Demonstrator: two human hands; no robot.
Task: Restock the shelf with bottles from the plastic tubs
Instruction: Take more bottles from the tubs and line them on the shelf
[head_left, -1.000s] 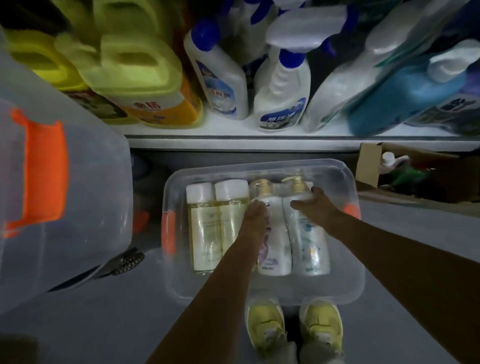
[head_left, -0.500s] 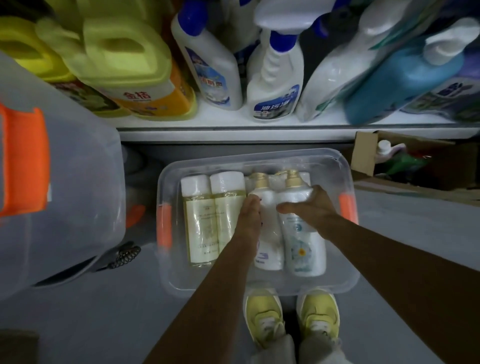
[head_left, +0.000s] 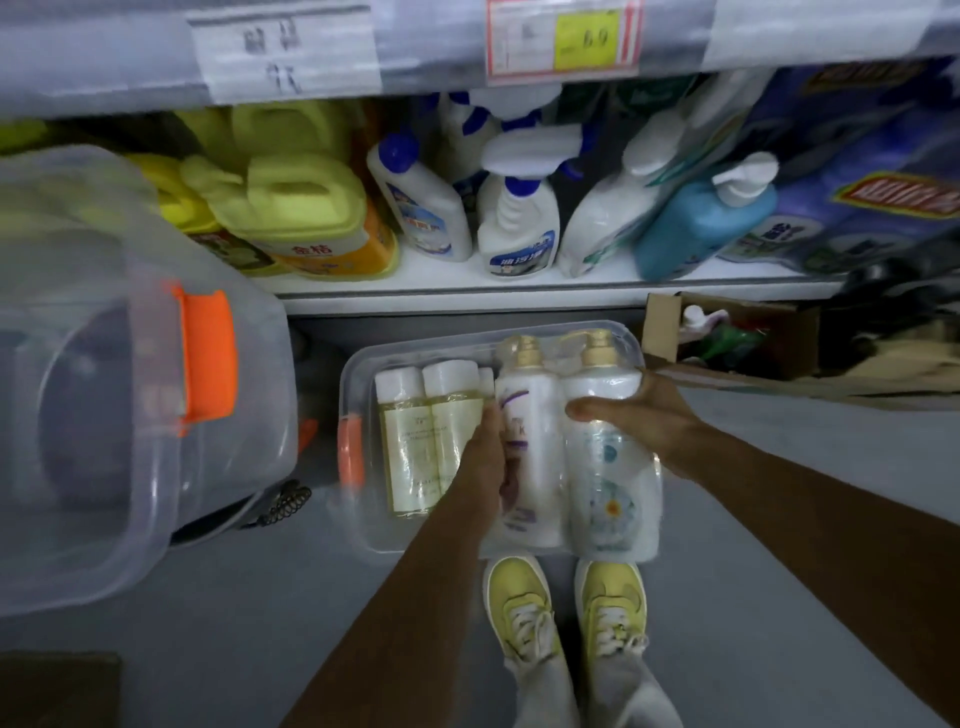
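A clear plastic tub (head_left: 358, 395) with orange handles sits on the floor below the shelf (head_left: 467, 286). In it lie yellow-liquid bottles with white caps (head_left: 415, 441). A shrink-wrapped twin pack of white pump bottles (head_left: 602, 467) with gold tops is raised above the tub. My left hand (head_left: 483, 462) grips its left side, over the purple-labelled bottle. My right hand (head_left: 644, 421) curls around the right bottle near its shoulder.
A second, larger clear tub (head_left: 130, 415) with an orange latch stands at the left. The shelf holds yellow jugs (head_left: 296, 218), white spray bottles (head_left: 519, 228) and a blue pump bottle (head_left: 696, 228). A cardboard box (head_left: 670, 332) sits at right. My yellow shoes (head_left: 566, 608) are below.
Both hands have closed on the twin pack of pump bottles and lifted it up out of the tub toward me. The view has tilted up, showing the price labels.
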